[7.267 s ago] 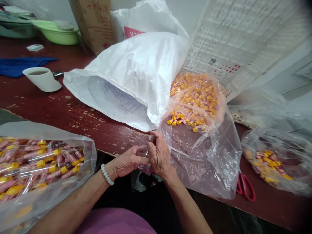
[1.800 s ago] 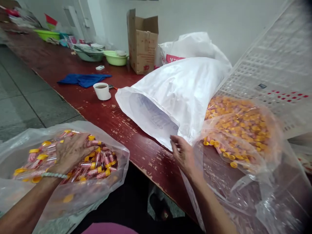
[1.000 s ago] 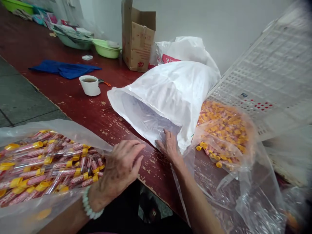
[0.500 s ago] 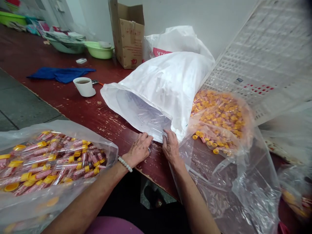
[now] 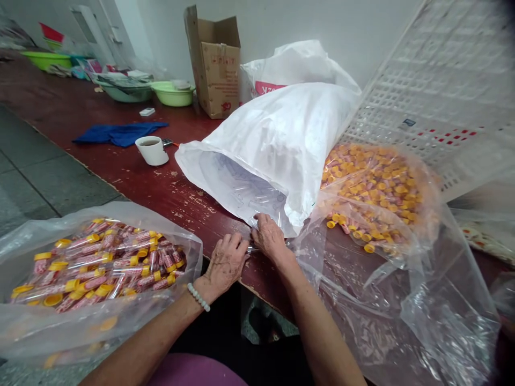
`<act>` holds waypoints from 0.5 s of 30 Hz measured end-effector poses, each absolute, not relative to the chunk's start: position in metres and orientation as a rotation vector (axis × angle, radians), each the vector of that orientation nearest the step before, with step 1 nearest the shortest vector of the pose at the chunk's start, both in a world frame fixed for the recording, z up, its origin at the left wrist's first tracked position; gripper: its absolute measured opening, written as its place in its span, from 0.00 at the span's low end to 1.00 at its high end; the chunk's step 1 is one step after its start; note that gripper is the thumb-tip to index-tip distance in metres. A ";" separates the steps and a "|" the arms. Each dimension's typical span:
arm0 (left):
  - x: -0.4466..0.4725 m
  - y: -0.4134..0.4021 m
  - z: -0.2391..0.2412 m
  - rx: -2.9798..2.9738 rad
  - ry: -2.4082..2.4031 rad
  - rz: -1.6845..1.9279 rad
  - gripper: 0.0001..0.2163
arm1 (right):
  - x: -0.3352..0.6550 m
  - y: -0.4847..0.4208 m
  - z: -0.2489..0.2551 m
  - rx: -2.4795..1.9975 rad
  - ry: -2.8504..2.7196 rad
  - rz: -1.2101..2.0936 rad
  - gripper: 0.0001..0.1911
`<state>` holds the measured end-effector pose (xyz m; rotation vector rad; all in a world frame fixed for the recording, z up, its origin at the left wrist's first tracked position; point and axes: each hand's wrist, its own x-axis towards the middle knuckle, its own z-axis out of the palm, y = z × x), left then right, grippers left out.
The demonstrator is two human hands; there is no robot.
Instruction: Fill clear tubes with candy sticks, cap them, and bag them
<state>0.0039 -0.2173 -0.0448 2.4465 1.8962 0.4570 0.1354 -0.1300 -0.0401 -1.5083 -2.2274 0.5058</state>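
Observation:
My left hand [image 5: 227, 261], with a pale bead bracelet [image 5: 198, 297] on its wrist, rests at the table's front edge with its fingers curled. A clear plastic tube [image 5: 252, 249] shows at its fingertips. Close beside it, my right hand [image 5: 269, 236] is closed at the mouth of a white sack [image 5: 277, 126]; what its fingers grip is hidden. Clear tubes are visible inside the sack, which lies on its side facing me. To the left, an open plastic bag [image 5: 24, 332] holds tubes with yellow caps and pink-and-white contents [image 5: 94, 260].
A clear bag of yellow-capped tubes [image 5: 374, 185] lies right, under a leaning white perforated crate [image 5: 434, 102]. On the red table [image 5: 189, 206] stand a cup of dark drink [image 5: 155, 153], a blue cloth [image 5: 118, 134], a cardboard box [image 5: 219, 75] and green basins [image 5: 173, 95].
My right hand has moved left, closer to my left hand and over the sack's mouth. My left hand has shifted slightly down and left. The view has turned a little.

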 end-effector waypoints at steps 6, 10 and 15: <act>-0.003 -0.222 -0.033 2.055 1.678 0.807 0.07 | 0.156 -0.141 -0.035 -1.467 -2.050 0.682 0.24; 0.000 -0.224 -0.026 1.678 1.514 0.965 0.10 | 0.171 -0.173 -0.033 -1.290 -1.848 0.901 0.18; 0.008 -0.224 -0.025 1.254 1.268 1.037 0.15 | 0.170 -0.206 -0.034 -1.177 -1.538 1.175 0.17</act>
